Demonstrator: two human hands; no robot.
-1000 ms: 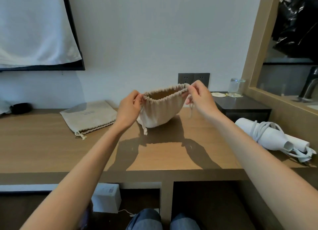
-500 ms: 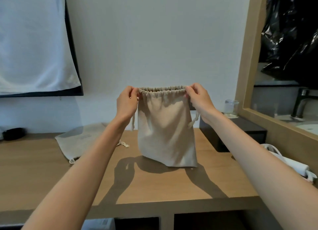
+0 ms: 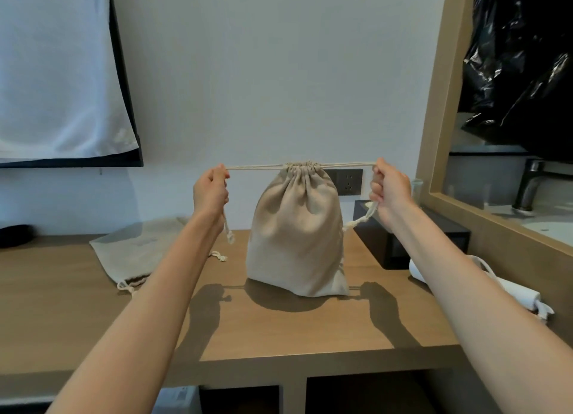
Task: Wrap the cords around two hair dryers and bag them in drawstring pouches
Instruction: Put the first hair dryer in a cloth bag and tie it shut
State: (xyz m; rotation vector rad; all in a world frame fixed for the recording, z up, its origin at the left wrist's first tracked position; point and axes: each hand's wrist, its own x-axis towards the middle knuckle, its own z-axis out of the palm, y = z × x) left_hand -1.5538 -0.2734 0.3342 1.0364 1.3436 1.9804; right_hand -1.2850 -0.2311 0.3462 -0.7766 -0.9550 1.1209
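The left hand and right hand each grip a drawstring end in curled fingers, pulling apart to cinch the beige pouch standing centrally on the desk. 1 flat pouch lies left, likely awaiting the white cord-wrapped hair dryer at right.

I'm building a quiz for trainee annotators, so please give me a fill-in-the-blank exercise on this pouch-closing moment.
1. The mouth of the standing pouch is drawn ____.
2. The left hand and right hand each grip a ____, pulled sideways.
3. The second pouch lies on the desk to the ____ of the standing one.
4. The hair dryer by the right arm is coloured ____.
Missing words: closed; drawstring; left; white.
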